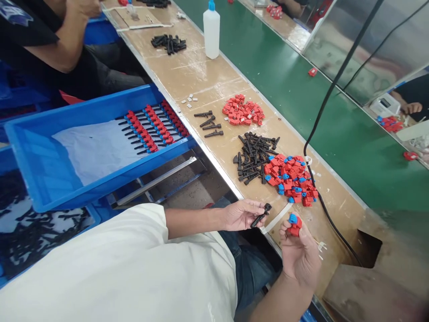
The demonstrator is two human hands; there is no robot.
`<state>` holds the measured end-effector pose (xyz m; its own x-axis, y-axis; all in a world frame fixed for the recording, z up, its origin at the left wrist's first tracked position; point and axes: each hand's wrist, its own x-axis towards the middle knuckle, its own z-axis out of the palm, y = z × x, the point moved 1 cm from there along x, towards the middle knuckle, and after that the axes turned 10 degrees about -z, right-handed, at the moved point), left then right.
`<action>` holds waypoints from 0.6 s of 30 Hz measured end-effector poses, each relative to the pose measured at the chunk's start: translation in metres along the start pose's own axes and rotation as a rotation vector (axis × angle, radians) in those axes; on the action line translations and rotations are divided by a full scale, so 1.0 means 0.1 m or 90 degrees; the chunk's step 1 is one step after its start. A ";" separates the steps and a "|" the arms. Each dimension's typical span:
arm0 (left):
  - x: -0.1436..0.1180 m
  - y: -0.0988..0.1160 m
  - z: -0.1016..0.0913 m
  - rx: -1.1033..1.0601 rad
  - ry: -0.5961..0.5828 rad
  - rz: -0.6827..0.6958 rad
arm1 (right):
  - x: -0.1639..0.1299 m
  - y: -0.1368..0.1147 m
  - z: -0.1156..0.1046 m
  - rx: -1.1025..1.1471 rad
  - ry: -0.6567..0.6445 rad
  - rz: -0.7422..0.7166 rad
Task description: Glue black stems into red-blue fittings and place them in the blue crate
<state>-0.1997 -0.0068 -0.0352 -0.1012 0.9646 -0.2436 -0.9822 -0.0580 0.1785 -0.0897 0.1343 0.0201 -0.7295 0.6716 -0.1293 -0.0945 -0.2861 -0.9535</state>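
Observation:
Between the thumb and fingers of my left hand (241, 214) is a black plastic stick (261, 216) with a blocky head, tilted over the table edge. My right hand (300, 255) pinches a small red and blue plastic piece (294, 225), blue part uppermost. The two parts are apart. Just beyond my hands lies a pile of red and blue pieces (291, 176), touching a heap of black sticks (253, 154). Farther off are a pile of red pieces (241, 111) and several separate black sticks (213, 133) in a loose column.
To my left, a blue tray (83, 197) holds rows of joined red, blue and black pieces (139, 129) on a white sheet. A white bottle (211, 33) stands near the green belt (268, 67). A black cable (320, 116) hangs across the table's right side. A co-worker (63, 49) sits upper left.

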 end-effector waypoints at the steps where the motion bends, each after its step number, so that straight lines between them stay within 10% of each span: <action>1: 0.02 -0.02 0.02 0.006 -0.003 -0.006 | -0.05 0.00 0.01 0.027 0.014 0.004; 18: 0.10 -0.20 0.18 0.062 0.074 -0.038 | -0.60 0.16 -0.10 0.149 -0.012 0.065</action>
<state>-0.1782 0.0082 -0.0240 -0.0670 0.9290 -0.3640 -0.9675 0.0287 0.2512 -0.0410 0.0962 0.0101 -0.7557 0.6191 -0.2137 -0.1725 -0.5029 -0.8470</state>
